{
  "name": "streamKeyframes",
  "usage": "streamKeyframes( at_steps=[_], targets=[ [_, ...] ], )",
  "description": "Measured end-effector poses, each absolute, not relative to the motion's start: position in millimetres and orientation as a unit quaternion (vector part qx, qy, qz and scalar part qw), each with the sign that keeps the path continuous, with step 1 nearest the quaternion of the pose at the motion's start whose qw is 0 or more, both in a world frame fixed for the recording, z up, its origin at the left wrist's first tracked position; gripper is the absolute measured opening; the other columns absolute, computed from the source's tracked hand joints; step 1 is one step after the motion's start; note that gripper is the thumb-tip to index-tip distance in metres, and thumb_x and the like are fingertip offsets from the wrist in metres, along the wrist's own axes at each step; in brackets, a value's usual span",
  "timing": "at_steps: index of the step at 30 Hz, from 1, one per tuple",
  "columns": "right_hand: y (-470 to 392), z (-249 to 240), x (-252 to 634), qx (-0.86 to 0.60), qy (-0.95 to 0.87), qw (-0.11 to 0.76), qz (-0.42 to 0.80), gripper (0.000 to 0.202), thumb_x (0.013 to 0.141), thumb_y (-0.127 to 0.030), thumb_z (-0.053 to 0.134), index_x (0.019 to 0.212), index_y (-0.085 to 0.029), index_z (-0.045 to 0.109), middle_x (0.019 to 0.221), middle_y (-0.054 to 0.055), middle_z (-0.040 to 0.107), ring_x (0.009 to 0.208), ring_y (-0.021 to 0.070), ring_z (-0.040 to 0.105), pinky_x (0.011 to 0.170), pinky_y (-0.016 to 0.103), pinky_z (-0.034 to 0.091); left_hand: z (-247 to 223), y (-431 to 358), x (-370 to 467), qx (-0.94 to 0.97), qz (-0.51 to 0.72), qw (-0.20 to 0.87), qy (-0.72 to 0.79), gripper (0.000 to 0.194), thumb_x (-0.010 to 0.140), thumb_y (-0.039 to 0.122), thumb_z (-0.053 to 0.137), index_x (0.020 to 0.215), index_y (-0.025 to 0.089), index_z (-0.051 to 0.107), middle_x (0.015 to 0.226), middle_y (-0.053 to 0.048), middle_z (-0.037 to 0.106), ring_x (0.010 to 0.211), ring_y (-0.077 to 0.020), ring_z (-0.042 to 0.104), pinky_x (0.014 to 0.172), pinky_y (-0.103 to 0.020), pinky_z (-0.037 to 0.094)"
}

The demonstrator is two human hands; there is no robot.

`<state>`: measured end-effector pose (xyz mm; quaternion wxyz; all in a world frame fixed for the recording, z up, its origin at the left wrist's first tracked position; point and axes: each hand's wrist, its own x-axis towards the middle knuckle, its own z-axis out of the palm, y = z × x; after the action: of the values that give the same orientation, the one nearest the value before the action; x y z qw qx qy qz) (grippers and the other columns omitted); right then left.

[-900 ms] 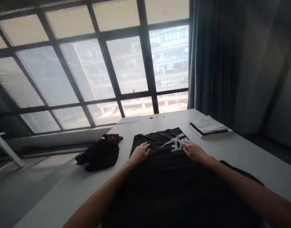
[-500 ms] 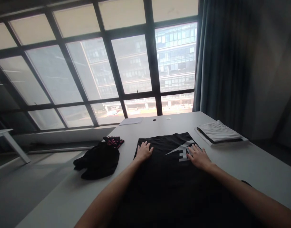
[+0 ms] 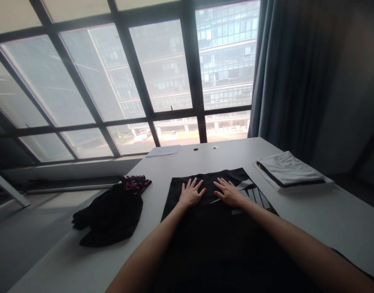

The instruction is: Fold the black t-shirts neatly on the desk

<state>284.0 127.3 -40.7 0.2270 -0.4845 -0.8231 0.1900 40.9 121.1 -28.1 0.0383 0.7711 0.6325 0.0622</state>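
A black garment (image 3: 205, 240) with a grey print is spread over the white table, its far edge a little beyond my fingers. My left hand (image 3: 191, 193) lies flat on its upper left part, fingers spread. Near the middle of the upper part rests my right hand (image 3: 229, 192), palm down with fingers apart, just left of the grey print (image 3: 256, 195), which my right forearm partly covers. Neither hand grips the cloth.
On the left of the white table (image 3: 193, 160) lies a crumpled black cloth (image 3: 113, 213) with pink marks. Folded white and black clothing (image 3: 292, 169) sits at the right. Papers (image 3: 163, 151) and two round holes are near the far edge, by the windows.
My right hand has slid left across the garment, off the grey print and closer to my left hand. My left hand has shifted slightly inward. The view has moved closer to the table.
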Motion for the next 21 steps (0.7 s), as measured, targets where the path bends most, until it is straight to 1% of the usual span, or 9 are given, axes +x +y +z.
streamKeyframes(
  at_steps=[3,5,7,9,11,13,15,18,21],
  targets=[
    [145.3,-37.6,301.5,-0.512,-0.683,0.420,0.309,0.048,0.093,-0.048,0.055,0.129,-0.016,0.067,0.147,0.016,0.056,0.143,0.0312,0.042,0.120,0.050,0.027,-26.3,122.8,42.2,0.768,0.064,0.040,0.636,0.073,0.096,0.072,0.026,0.159,0.035,0.030,0.168,-0.004,0.016,0.155,-0.0340,0.010,0.120,-0.066,0.008],
    [157.5,-32.3,309.6,-0.475,-0.543,0.522,0.455,0.040,0.096,-0.046,0.050,0.117,-0.018,0.070,0.134,0.014,0.065,0.133,0.0292,0.055,0.114,0.048,0.040,-25.2,124.0,44.9,0.776,0.066,0.035,0.626,0.071,0.097,0.070,0.027,0.159,0.034,0.030,0.168,-0.004,0.017,0.155,-0.0333,0.009,0.120,-0.066,0.008],
    [169.3,-27.4,316.8,-0.394,-0.416,0.518,0.635,0.040,0.101,-0.046,0.043,0.116,-0.018,0.066,0.130,0.015,0.067,0.123,0.0272,0.063,0.103,0.048,0.051,-24.8,124.6,47.5,0.783,0.066,0.033,0.617,0.069,0.098,0.068,0.027,0.158,0.035,0.031,0.168,-0.003,0.019,0.155,-0.0321,0.010,0.121,-0.065,0.008],
    [181.4,-23.4,326.9,-0.342,-0.309,0.479,0.747,0.043,0.104,-0.044,0.035,0.123,-0.015,0.060,0.130,0.020,0.065,0.116,0.0267,0.067,0.093,0.048,0.058,-24.8,124.4,48.9,0.786,0.064,0.035,0.614,0.069,0.098,0.068,0.025,0.158,0.035,0.031,0.168,-0.003,0.019,0.155,-0.0313,0.011,0.121,-0.063,0.009],
    [194.2,-19.1,340.4,-0.352,-0.228,0.522,0.743,0.044,0.105,-0.043,0.030,0.130,-0.015,0.054,0.134,0.022,0.061,0.114,0.0260,0.068,0.089,0.048,0.060,-24.3,123.8,49.2,0.786,0.060,0.035,0.615,0.069,0.098,0.068,0.024,0.159,0.035,0.030,0.168,-0.003,0.018,0.155,-0.0310,0.011,0.121,-0.063,0.009],
    [205.8,-13.8,353.0,-0.378,-0.181,0.606,0.676,0.045,0.105,-0.043,0.025,0.137,-0.021,0.049,0.140,0.017,0.057,0.120,0.0216,0.064,0.093,0.046,0.058,-22.4,123.4,49.8,0.786,0.053,0.037,0.614,0.069,0.099,0.068,0.024,0.159,0.035,0.029,0.168,-0.003,0.018,0.156,-0.0307,0.010,0.121,-0.062,0.009],
    [211.5,-8.4,358.5,-0.387,-0.166,0.655,0.627,0.045,0.106,-0.045,0.022,0.139,-0.027,0.047,0.143,0.010,0.056,0.125,0.0161,0.060,0.100,0.041,0.054,-19.2,123.5,51.7,0.784,0.043,0.050,0.618,0.069,0.098,0.068,0.025,0.158,0.034,0.030,0.168,-0.004,0.018,0.155,-0.0317,0.010,0.120,-0.064,0.009],
    [202.1,-5.8,349.8,-0.353,-0.218,0.621,0.664,0.046,0.105,-0.048,0.025,0.131,-0.023,0.055,0.136,0.011,0.062,0.125,0.0181,0.060,0.104,0.041,0.052,-14.4,125.9,57.4,0.792,0.063,0.055,0.604,0.070,0.098,0.069,0.025,0.159,0.034,0.030,0.168,-0.004,0.018,0.156,-0.0316,0.009,0.121,-0.064,0.009],
    [182.5,-11.7,337.1,-0.287,-0.333,0.443,0.781,0.051,0.104,-0.050,0.029,0.125,-0.016,0.059,0.130,0.018,0.065,0.123,0.0268,0.063,0.104,0.051,0.050,-14.1,130.9,61.1,0.807,0.085,0.065,0.581,0.068,0.099,0.069,0.026,0.158,0.036,0.031,0.168,-0.002,0.019,0.156,-0.0312,0.008,0.121,-0.062,0.005]
  ],
)
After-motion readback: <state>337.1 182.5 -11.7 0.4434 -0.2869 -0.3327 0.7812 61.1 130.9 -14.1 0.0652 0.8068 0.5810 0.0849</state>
